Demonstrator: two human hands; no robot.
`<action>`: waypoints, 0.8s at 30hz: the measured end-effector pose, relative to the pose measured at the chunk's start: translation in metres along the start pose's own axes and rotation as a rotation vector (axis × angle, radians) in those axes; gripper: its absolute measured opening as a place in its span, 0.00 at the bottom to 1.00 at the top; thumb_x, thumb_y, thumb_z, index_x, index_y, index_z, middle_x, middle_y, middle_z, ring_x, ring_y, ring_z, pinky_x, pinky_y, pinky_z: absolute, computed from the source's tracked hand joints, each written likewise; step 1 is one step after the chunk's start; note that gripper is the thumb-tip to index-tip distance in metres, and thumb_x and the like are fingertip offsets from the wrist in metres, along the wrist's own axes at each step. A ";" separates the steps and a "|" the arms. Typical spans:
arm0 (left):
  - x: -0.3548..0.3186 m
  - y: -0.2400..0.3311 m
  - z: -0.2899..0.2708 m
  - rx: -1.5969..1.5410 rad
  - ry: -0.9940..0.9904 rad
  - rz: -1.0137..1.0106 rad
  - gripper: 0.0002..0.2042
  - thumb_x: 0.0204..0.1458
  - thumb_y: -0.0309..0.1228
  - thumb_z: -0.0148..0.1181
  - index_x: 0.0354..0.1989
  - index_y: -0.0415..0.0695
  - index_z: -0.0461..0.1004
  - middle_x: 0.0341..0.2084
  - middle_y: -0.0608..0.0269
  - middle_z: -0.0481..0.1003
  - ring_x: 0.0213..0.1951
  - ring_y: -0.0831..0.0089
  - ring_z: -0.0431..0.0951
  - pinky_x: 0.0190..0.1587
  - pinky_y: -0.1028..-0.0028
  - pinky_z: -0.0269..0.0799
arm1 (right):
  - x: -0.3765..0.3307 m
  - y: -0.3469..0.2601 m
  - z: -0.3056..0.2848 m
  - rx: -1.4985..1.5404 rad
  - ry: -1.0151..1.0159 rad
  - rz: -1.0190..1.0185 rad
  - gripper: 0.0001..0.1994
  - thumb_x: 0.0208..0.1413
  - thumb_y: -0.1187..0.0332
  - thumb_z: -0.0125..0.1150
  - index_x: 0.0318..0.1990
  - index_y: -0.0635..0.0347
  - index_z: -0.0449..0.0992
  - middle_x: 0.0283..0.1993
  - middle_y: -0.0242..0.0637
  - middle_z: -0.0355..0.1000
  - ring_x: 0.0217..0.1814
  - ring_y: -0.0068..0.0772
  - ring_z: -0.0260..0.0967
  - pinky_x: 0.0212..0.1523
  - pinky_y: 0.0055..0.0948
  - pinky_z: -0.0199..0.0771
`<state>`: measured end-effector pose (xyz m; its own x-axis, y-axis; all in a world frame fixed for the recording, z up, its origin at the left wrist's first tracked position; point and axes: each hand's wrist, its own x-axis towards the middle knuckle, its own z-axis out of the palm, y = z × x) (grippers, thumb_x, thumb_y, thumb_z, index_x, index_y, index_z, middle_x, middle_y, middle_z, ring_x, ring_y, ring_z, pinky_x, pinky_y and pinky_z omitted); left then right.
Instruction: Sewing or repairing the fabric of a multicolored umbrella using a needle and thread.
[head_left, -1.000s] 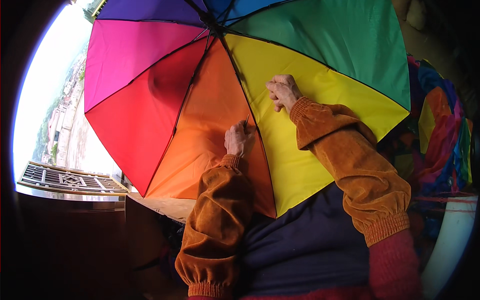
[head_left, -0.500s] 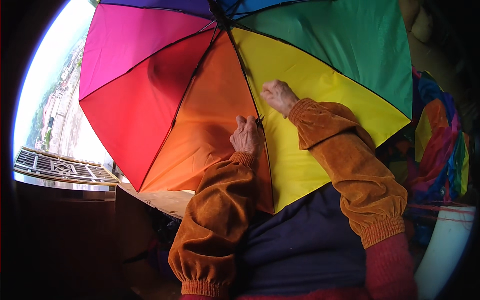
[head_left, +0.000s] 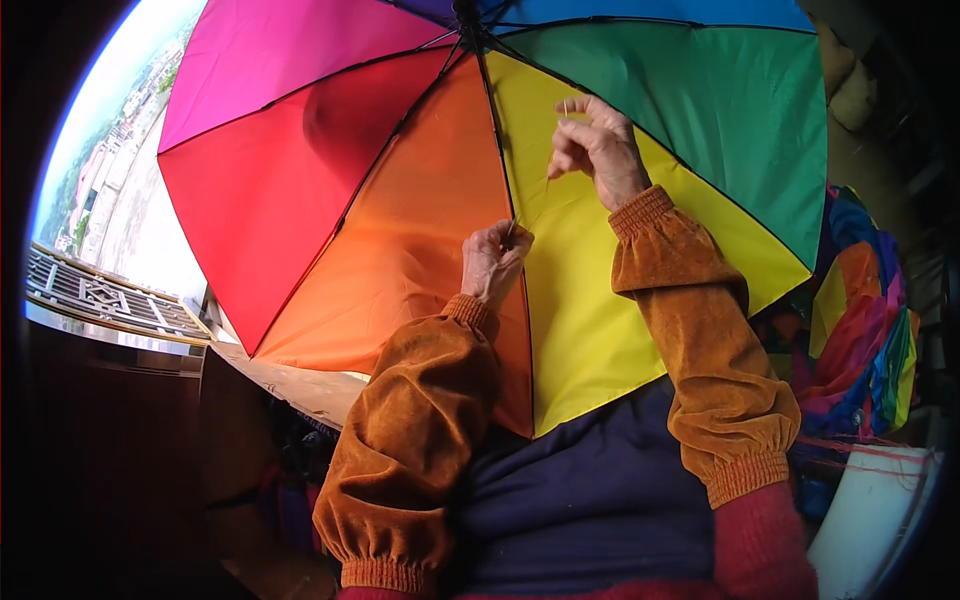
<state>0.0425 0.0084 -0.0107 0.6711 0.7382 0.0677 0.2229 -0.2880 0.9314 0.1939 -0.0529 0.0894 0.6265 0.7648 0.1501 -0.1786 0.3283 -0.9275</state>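
Bright daylight comes in at nine to eleven o'clock through an open window point(head_left: 110, 180), beyond which a hazy stretch of buildings and pale ground lies far below. Just under it, at about eight o'clock, runs a dark metal railing point(head_left: 100, 300) with a patterned grille, and beneath that a dark wooden wall or cabinet front point(head_left: 110, 450) sits in deep shadow, with a light board or tabletop edge point(head_left: 300, 385) beside it. At three to four o'clock a heap of many-coloured fabric point(head_left: 860, 340) lies in dim light, above what may be a white container point(head_left: 870, 510).
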 end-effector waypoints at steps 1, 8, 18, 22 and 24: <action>0.001 0.002 -0.001 -0.092 -0.043 -0.115 0.03 0.45 0.28 0.53 0.24 0.43 0.67 0.12 0.67 0.64 0.14 0.78 0.65 0.18 0.76 0.60 | -0.002 0.006 -0.004 -0.006 -0.003 0.003 0.04 0.53 0.73 0.50 0.33 0.63 0.68 0.14 0.27 0.59 0.11 0.19 0.55 0.17 0.22 0.66; -0.007 0.007 -0.010 -0.778 0.220 -0.330 0.09 0.48 0.28 0.55 0.18 0.45 0.64 0.10 0.76 0.59 0.09 0.88 0.55 0.09 0.84 0.46 | -0.040 0.069 -0.002 -1.170 -0.512 -0.022 0.06 0.45 0.73 0.54 0.20 0.65 0.72 0.17 0.41 0.68 0.19 0.33 0.67 0.21 0.30 0.68; -0.008 -0.008 0.003 -0.657 0.276 -0.319 0.05 0.47 0.29 0.52 0.24 0.42 0.67 0.11 0.70 0.63 0.11 0.82 0.61 0.11 0.79 0.56 | -0.047 0.093 0.006 -1.237 -0.273 -0.157 0.03 0.42 0.76 0.53 0.24 0.66 0.66 0.21 0.49 0.68 0.26 0.48 0.69 0.28 0.40 0.70; 0.001 -0.027 0.004 -0.396 0.321 -0.312 0.07 0.46 0.30 0.52 0.25 0.38 0.67 0.12 0.68 0.64 0.12 0.80 0.62 0.12 0.77 0.58 | -0.041 0.099 0.000 -1.074 -0.356 -0.100 0.05 0.43 0.75 0.53 0.23 0.65 0.63 0.19 0.45 0.64 0.22 0.41 0.67 0.24 0.37 0.66; 0.000 -0.031 0.004 -0.339 0.324 -0.294 0.08 0.46 0.31 0.52 0.25 0.38 0.67 0.12 0.68 0.64 0.12 0.79 0.62 0.12 0.77 0.58 | -0.038 0.102 -0.001 -1.010 -0.453 -0.050 0.05 0.43 0.76 0.54 0.25 0.64 0.64 0.19 0.41 0.64 0.22 0.36 0.66 0.23 0.34 0.65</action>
<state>0.0386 0.0150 -0.0410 0.3509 0.9234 -0.1556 0.0914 0.1316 0.9871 0.1530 -0.0493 -0.0109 0.2437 0.9629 0.1156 0.6696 -0.0808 -0.7383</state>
